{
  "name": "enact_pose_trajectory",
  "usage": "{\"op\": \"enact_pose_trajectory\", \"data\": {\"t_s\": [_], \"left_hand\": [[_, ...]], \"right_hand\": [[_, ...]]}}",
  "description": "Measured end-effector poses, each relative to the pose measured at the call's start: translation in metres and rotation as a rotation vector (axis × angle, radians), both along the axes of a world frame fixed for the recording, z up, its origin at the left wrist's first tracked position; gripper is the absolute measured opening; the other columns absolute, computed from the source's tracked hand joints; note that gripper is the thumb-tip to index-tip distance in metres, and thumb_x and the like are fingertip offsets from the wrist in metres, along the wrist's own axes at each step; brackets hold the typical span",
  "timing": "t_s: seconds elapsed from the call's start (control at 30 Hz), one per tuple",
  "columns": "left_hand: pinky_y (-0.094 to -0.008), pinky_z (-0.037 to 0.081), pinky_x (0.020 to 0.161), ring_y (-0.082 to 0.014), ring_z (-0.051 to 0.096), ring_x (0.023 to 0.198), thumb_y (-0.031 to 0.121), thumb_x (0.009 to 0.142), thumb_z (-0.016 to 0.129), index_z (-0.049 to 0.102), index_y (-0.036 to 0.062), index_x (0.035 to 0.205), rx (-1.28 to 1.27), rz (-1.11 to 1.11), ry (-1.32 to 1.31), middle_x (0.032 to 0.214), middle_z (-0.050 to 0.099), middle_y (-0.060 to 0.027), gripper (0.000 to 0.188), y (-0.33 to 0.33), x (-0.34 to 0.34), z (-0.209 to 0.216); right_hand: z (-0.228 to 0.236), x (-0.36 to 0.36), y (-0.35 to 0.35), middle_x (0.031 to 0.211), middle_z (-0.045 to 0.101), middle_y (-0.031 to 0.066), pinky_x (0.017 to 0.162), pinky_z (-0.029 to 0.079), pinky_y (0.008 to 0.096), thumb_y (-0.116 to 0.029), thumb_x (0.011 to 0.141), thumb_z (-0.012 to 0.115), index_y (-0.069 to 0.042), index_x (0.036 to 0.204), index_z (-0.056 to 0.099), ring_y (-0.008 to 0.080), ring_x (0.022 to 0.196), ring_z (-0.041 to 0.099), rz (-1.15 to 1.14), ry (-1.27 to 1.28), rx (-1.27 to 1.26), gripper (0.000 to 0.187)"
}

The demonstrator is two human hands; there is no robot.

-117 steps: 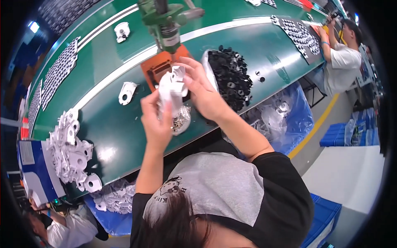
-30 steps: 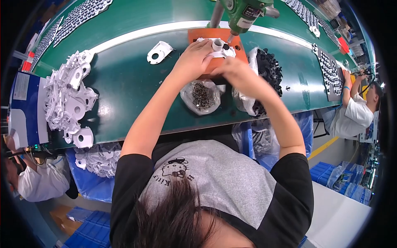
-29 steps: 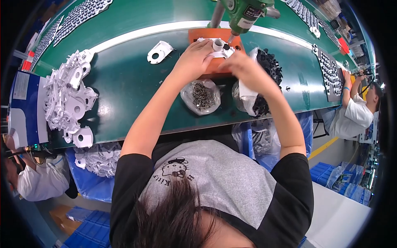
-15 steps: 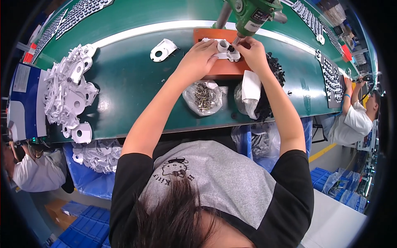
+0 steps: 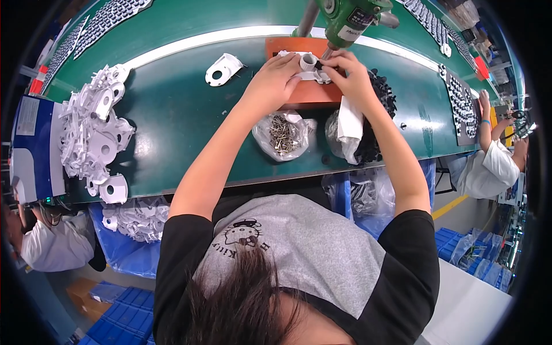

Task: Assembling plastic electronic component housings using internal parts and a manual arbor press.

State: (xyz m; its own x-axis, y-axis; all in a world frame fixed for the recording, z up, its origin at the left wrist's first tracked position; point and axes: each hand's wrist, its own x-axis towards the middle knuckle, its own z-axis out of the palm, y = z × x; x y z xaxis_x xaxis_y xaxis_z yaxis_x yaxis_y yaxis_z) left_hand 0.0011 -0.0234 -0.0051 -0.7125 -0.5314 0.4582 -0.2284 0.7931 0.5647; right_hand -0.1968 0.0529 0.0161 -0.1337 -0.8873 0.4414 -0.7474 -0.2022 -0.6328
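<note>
A white plastic housing with a round upright collar [image 5: 308, 62] lies on the orange fixture block [image 5: 310, 99] below the green press [image 5: 348, 22]. My left hand [image 5: 273, 81] grips the housing's left side, fingers over its top and thumb at its near edge. From the right, my right hand [image 5: 352, 77] pinches a small black part [image 5: 319, 65] against the housing, just beside the collar. The fingers partly cover that part. Right above it the press's metal rod [image 5: 328, 53] comes down close to my right fingertips.
White housings [image 5: 95, 135] are heaped at the left; a single housing [image 5: 224, 70] lies nearer the fixture. In front are a bag of metal pins [image 5: 282, 137], a white packet [image 5: 349, 123] and a pile of black parts [image 5: 384, 95]. A co-worker [image 5: 489, 169] sits at the far right.
My right fingers have shifted slightly and curled more over the black part next to the collar. My left hand stays on the housing. The co-worker at right has moved their arms.
</note>
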Motion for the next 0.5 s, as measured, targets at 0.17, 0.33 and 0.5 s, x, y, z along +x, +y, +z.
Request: {"op": "enact_pose_trajectory", "data": {"t_s": [0.17,0.33,0.5], "left_hand": [[-0.0399,0.033,0.104,-0.0329,0.040,0.124,0.022,0.089,0.050,0.054,0.0055,0.116,-0.009,0.006,-0.006,0.130,0.048,-0.0123,0.032,0.005,0.001,0.002],[-0.0399,0.035,0.102,-0.0342,0.042,0.122,0.021,0.088,0.051,0.058,0.0025,0.106,-0.039,-0.019,-0.017,0.128,0.050,-0.0130,0.027,0.000,-0.001,0.001],[-0.0387,0.036,0.100,-0.0327,0.043,0.121,0.020,0.088,0.052,0.059,0.0021,0.103,-0.041,-0.040,0.004,0.126,0.052,-0.0128,0.025,-0.002,-0.001,0.003]], "right_hand": [[0.000,0.004,0.008,0.089,0.059,0.0074,0.072,0.047,0.0341,-0.006,0.076,0.063,-0.005,0.093,0.065,0.0266,0.085,0.052,0.065,0.323,-0.150,0.017],[-0.003,-0.001,0.014,0.095,0.058,0.0076,0.079,0.041,0.0362,-0.016,0.079,0.060,-0.008,0.094,0.066,0.0272,0.092,0.051,0.001,0.496,-0.097,0.018],[0.003,-0.010,0.019,0.116,0.056,0.0121,0.095,0.034,0.0433,-0.029,0.086,0.054,-0.011,0.100,0.068,0.0298,0.110,0.046,0.096,0.471,-0.001,0.027]]}}
